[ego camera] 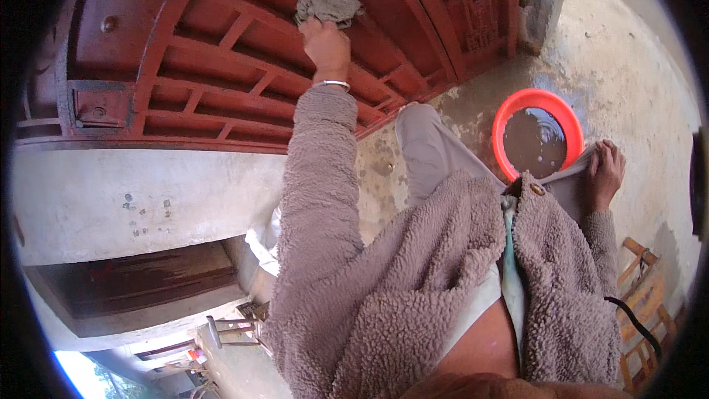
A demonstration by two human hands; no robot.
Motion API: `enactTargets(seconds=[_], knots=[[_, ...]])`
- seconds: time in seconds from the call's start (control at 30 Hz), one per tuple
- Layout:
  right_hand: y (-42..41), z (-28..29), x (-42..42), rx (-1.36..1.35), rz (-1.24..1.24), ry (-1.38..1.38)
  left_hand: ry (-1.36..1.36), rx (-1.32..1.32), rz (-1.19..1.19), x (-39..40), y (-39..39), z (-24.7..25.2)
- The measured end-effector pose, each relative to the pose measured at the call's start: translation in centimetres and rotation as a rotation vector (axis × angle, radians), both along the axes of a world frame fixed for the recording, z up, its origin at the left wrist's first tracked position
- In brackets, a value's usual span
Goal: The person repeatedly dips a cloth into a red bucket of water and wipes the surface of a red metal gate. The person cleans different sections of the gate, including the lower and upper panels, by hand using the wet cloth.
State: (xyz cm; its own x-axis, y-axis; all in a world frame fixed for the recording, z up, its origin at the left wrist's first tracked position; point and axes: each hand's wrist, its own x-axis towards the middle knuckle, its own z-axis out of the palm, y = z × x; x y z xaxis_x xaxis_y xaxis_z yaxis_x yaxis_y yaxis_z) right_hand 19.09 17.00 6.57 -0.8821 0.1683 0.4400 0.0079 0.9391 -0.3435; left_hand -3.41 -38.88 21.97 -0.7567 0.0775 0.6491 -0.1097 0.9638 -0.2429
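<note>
My left hand (328, 50), with a pale bracelet at its wrist, is shut on a crumpled grey cloth (329, 6). The cloth is pressed against a red-painted wooden panelled front (221, 75) with raised lattice strips. On my right knee rests my right hand (606, 174), its fingers bent over the grey trouser leg (573, 188); whether it grips the fabric cannot be told. Close to that knee, a red plastic basin (499, 133) holds murky brown water (534, 147) with bubbles on its surface.
A round knob (109, 24) and a small square fitting (101, 111) sit on the red front. Stained concrete floor (609, 66) surrounds the basin. A wooden chair (645, 299) stands behind my right side; a wooden stool (232, 330) is farther off at lower left.
</note>
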Motion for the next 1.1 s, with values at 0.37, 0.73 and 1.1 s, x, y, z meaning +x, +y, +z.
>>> enactTargets(seconds=[0.37, 0.73, 1.1], knots=[[0.8, -0.8, -0.3, 0.01, -0.011, 0.001, -0.005, -0.34, 0.051, 0.9, 0.4, 2.1], [-1.2, -0.1, -2.3, -0.252, 0.114, 0.029, -0.223, 1.435, -0.528, 4.3, 10.6, -0.1], [-12.6, 1.8, -6.5, -1.937, 0.514, -0.61, -0.791, 0.944, -0.909, 15.2, 27.7, -9.5]])
